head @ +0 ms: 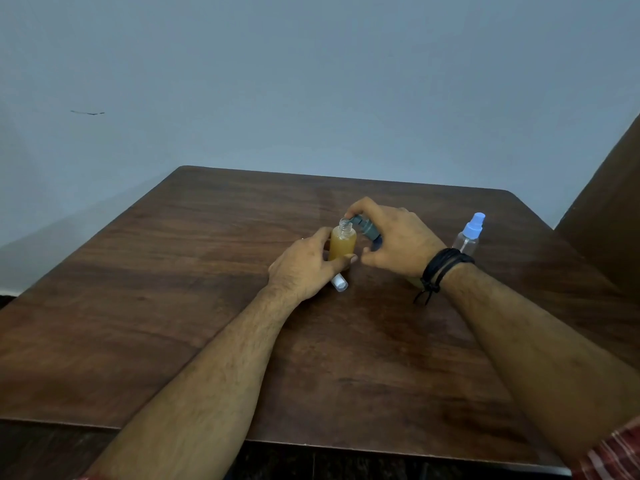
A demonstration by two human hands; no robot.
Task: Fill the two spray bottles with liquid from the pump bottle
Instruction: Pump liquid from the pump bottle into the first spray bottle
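On the desk (207, 289), near its middle, an uncapped spray bottle (342, 242) stands upright inside the left hand (304, 268). At its 3 o'clock, just beside, the right hand (394, 240) covers the pump bottle (365, 227), whose spout reaches over the open neck. A capped spray bottle (468, 235) stands apart at 3 o'clock. At 6 o'clock, under the left hand, lies what may be the removed sprayer (339, 283).
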